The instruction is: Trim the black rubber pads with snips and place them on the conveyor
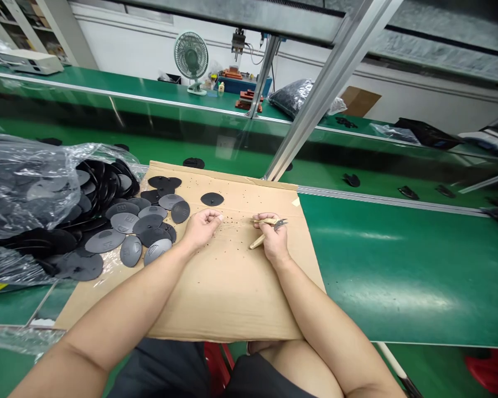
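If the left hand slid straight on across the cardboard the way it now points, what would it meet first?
Probably the single dark oval cap lying alone on the cardboard sheet, just beyond the left hand. Only scattered specks lie between them. Depth is hard to judge; the hand might pass just right of it.

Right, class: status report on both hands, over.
Left hand loosely curled, empty, on cardboard. Right hand grips cutters. Disc pile left; nothing between.

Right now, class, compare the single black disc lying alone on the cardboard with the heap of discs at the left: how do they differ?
The single disc lies flat and apart on the bare cardboard; the heap of discs overlaps, some tilted. The single disc is nearer the right hand with its cutters; the heap sits beside the left hand, spilling from a plastic bag. Both are dark, rounded and thin.
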